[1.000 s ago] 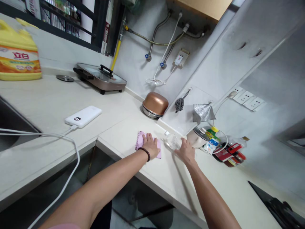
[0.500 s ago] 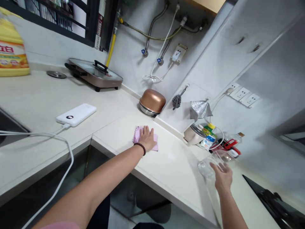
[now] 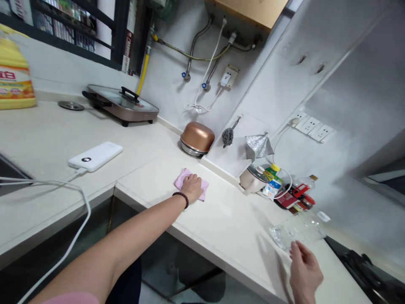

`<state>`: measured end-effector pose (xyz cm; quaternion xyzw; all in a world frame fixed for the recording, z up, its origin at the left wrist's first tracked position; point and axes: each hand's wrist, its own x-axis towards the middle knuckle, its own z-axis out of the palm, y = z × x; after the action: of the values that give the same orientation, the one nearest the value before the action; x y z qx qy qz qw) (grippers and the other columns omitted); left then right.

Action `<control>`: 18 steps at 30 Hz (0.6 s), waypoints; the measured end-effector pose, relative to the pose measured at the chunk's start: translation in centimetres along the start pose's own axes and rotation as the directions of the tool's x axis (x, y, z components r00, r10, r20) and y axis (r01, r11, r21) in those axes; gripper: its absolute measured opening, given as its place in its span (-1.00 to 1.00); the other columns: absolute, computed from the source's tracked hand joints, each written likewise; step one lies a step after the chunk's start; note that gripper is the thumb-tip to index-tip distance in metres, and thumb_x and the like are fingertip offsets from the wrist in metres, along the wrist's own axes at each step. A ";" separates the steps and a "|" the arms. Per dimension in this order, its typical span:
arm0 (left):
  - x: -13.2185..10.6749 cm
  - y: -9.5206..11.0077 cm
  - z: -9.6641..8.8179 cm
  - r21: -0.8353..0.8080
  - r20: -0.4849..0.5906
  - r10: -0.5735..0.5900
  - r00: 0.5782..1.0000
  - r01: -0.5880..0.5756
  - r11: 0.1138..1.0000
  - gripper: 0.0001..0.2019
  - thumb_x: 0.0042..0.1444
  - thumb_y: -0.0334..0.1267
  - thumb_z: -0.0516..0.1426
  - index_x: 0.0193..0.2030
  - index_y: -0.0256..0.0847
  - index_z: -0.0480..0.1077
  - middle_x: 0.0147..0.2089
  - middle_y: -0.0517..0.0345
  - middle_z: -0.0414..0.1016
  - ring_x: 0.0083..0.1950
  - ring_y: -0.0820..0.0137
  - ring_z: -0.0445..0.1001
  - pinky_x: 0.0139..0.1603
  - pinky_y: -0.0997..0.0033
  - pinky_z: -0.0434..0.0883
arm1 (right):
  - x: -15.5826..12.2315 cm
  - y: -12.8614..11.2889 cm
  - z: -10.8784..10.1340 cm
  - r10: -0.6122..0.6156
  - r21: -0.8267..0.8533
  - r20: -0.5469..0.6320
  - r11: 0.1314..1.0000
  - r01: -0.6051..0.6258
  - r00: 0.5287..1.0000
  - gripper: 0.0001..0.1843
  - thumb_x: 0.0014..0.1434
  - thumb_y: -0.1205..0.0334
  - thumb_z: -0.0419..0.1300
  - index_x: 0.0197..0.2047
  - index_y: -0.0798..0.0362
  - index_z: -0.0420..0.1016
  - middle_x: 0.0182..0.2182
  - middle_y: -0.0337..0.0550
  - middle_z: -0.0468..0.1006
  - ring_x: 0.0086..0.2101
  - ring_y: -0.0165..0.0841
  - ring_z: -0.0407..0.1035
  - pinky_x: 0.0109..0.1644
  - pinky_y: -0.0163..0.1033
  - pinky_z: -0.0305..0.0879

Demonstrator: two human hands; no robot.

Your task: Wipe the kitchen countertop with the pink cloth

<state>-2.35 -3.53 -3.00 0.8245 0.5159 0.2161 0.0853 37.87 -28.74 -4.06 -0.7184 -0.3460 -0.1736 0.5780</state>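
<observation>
A: Two hands over the bench. How does each sit?

B: The left hand reaches far forward on a nearly straight arm, palm down on the pink cloth. Its fingers are together and bent down onto the cloth, pressing it flat. A dark bead bracelet circles the wrist.

A: Where is the cloth?

B: Just past the inner corner of the bench, set back from the front edge, with the copper bowl behind it at the back edge.

A: And the right hand?

B: Low at the right, wrist over the front edge, fingers apart and loosely curved. The fingertips are just beside the clear bottle, which lies on its side. I cannot tell if they touch it.

A: Any room to move?

B: A bare stretch of bench runs between cloth and bottle, up to the front edge. Behind the bottle, the small cooker and cartons crowd the back edge. A black hob closes off the right end.
</observation>
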 end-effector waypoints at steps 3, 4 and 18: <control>0.4 0.2 0.8 -0.020 0.089 0.066 0.994 -0.065 0.998 -0.49 0.28 -0.08 -0.01 0.31 -0.27 0.25 0.39 -0.20 0.22 0.42 0.04 0.07 0.40 -0.03 -0.03 | 0.4 -5.6 4.2 -0.068 0.185 0.003 0.981 0.066 0.998 -0.46 0.00 -0.19 0.32 -0.11 0.05 0.61 -0.38 -0.08 0.60 -0.38 -0.16 0.50 -0.25 -0.03 0.48; 0.6 0.3 0.9 -0.019 0.119 0.071 0.990 -0.070 0.997 -0.45 0.28 -0.08 -0.02 0.36 -0.25 0.19 0.45 -0.17 0.13 0.47 0.04 -0.01 0.42 -0.07 -0.10 | 0.7 -7.7 5.9 -0.102 0.245 0.021 0.965 0.094 0.995 -0.47 0.01 -0.18 0.33 -0.11 0.07 0.60 -0.39 -0.10 0.59 -0.39 -0.21 0.49 -0.26 -0.07 0.47; 4.8 1.0 1.4 0.077 0.282 0.010 0.959 -0.033 0.996 -0.32 0.27 0.11 -0.10 0.49 0.03 0.01 0.57 -0.10 -0.23 0.54 -0.16 -0.36 0.37 -0.40 -0.28 | -0.2 -13.5 19.8 -0.082 0.445 -0.037 0.891 0.090 0.996 -0.50 0.13 -0.18 0.22 -0.20 0.13 0.59 -0.37 -0.12 0.57 -0.44 -0.35 0.40 -0.29 -0.21 0.40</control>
<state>0.86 0.36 -2.62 0.8552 0.4978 0.0766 0.1219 25.34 -8.71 0.04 -0.5490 -0.4029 -0.1213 0.7222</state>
